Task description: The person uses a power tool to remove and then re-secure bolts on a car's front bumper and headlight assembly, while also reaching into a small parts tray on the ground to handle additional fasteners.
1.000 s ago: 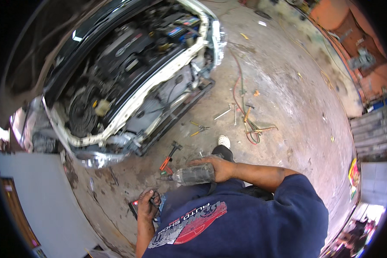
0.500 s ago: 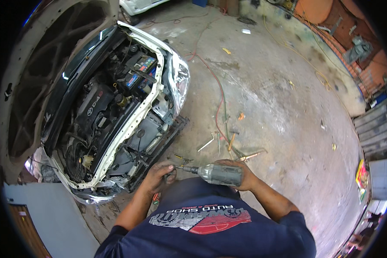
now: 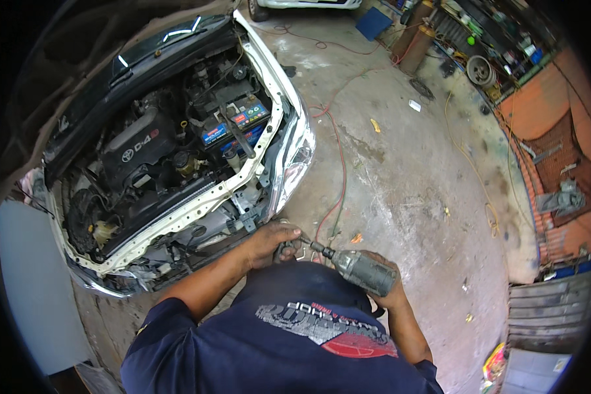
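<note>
We have both hands up in front of the shirt (image 3: 289,345) now, with the black impact wrench (image 3: 364,272) between them. Main change: a second ago the left hand (image 3: 272,244) was low and well apart from the tool; now it is at the tip end of the dark shaft (image 3: 320,247), as it was half a second ago. The wrench has also swung, so its tip points left and far, its body right and near. Right hand (image 3: 392,284) is wrapped round the rear of the wrench body, holding it; grip mostly hidden. Left fingers are curled narrow at the tip; we cannot tell if they pinch the shaft or some small part. We read this as work at the tool's front end, right hand steadying, left handling, and not as work on the car. The view has turned too: the open engine bay (image 3: 138,144) sits far left with its battery (image 3: 236,125) clearer, behind the pale radiator support (image 3: 217,197). Red hose (image 3: 343,177) runs far beyond the hands; link to the tool not visible.
</note>
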### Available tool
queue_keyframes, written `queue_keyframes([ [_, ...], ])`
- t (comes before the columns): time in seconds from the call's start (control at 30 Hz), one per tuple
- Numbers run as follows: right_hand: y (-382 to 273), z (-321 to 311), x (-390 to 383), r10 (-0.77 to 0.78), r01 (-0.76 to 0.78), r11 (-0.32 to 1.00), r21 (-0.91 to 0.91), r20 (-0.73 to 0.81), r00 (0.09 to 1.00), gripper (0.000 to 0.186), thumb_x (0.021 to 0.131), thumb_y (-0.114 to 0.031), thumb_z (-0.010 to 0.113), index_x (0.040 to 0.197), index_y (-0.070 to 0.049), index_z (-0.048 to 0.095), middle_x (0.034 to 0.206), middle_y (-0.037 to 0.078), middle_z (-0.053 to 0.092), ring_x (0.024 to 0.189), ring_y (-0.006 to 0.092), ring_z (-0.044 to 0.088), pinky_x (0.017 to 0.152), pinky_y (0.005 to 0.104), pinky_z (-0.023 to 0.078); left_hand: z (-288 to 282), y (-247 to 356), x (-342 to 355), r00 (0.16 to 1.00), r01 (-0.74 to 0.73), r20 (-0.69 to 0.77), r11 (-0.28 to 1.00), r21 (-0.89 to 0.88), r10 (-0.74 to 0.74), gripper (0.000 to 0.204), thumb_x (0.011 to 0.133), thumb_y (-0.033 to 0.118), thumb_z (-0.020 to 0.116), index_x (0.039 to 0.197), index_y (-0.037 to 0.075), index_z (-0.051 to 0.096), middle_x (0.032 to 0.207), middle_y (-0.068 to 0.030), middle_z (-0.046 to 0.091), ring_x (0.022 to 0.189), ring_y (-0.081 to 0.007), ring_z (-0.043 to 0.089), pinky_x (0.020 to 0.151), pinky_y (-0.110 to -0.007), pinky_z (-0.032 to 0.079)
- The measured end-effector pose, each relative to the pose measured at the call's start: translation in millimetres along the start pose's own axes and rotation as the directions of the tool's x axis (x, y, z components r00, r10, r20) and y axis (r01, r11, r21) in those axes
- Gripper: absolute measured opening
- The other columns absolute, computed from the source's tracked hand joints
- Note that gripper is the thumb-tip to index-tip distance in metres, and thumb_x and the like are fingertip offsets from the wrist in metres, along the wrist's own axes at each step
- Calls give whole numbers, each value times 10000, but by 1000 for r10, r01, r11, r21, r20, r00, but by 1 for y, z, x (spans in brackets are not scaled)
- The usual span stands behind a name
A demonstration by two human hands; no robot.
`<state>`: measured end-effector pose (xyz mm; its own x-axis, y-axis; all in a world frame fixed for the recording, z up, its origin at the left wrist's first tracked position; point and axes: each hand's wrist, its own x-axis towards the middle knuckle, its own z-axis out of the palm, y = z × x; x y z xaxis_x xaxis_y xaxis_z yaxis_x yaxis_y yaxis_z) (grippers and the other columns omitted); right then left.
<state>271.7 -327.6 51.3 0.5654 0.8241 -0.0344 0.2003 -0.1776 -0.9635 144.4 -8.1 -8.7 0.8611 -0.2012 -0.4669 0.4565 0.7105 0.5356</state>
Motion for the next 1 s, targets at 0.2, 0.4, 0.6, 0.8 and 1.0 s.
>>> queue_keyframes([
  [0.2,-14,-54,163,16,-13,998,-66,48,999,599,774,-57,804,1340,23,621,1271,134,711,1125,200,696,1020,315,512,-27,101,90,993,-107,-68,973,-203,95,299,1004,237,680,1138,-29,652,757,1,502,642,-75,466,571,-250,386],
  [0.4,-27,-93,304,13,35,958,-284,166,986,547,760,21,761,1294,31,641,1267,151,700,1154,233,683,1022,328,513,-54,181,160,963,-263,-155,901,-346,222,161,1031,221,652,1024,81,574,844,1,510,645,-76,461,575,-237,386],
  [0.6,15,-127,425,-45,137,939,-314,285,957,490,827,31,724,1308,18,627,1245,158,718,1137,235,690,993,326,523,-69,226,250,816,-502,-521,755,-421,252,125,1015,195,670,991,77,635,747,39,515,612,-65,459,513,-210,380],
  [0.8,23,-147,529,-193,437,756,-488,472,860,592,810,-157,762,1367,-34,605,1181,208,731,1101,396,700,943,435,544,-84,270,313,681,-709,-668,500,-498,300,157,1047,183,582,923,87,575,677,47,499,539,-50,428,476,-200,375],
  [1.0,30,-131,586,-231,629,555,-545,625,746,655,761,-130,752,1387,-40,583,1197,206,717,1101,403,677,967,458,514,-113,289,362,526,-843,-817,270,-465,236,165,1025,197,615,888,107,594,660,46,497,526,-63,436,484,-193,382],
])
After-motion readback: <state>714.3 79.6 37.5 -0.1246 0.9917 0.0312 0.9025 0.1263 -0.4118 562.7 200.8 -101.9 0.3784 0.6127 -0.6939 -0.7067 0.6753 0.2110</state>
